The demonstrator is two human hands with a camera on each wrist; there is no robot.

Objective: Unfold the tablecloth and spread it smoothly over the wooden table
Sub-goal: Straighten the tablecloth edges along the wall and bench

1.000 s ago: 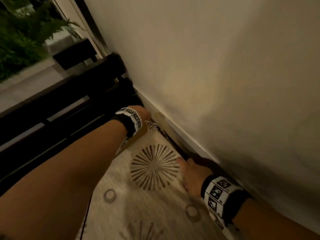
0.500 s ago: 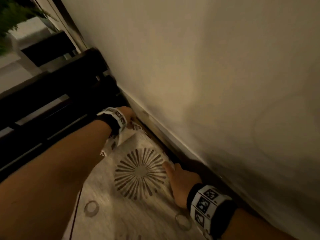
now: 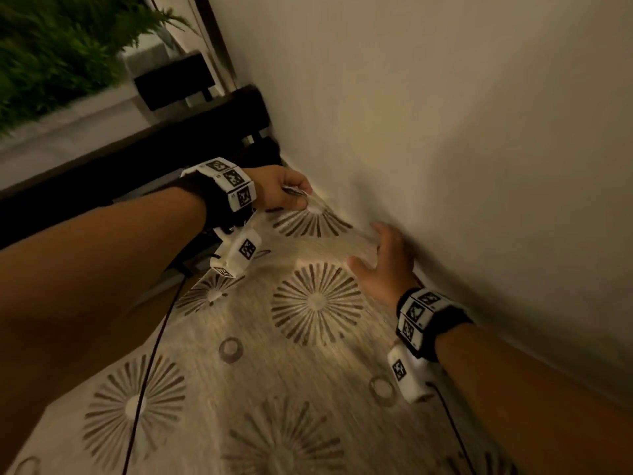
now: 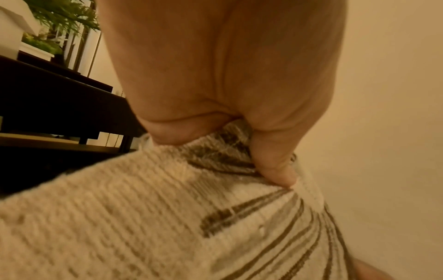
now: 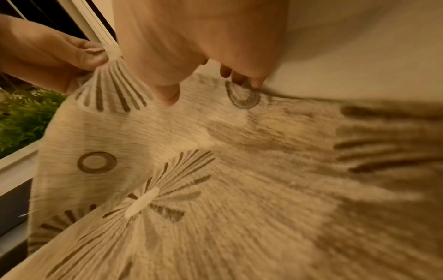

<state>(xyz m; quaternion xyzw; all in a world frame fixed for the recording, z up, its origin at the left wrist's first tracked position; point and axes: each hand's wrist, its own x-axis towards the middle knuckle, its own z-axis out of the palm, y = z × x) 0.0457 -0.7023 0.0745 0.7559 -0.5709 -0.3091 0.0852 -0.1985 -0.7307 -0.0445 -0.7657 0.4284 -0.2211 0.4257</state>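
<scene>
A beige tablecloth [image 3: 291, 389] with brown sunburst and ring prints is spread across the lower centre of the head view, its far edge against a plain cream wall [image 3: 445, 132] filling the right side. The table beneath is fully covered. A far corner of the cloth is pinched and lifted by the left hand [image 3: 277, 190], fingers curled round bunched fabric at centre frame. The right hand [image 3: 383, 265] is laid on the cloth by the wall, fingers spread and straight, nothing gripped. Dark furniture [image 3: 154, 159] and green foliage [image 3: 51, 53] are seen upper left.
</scene>
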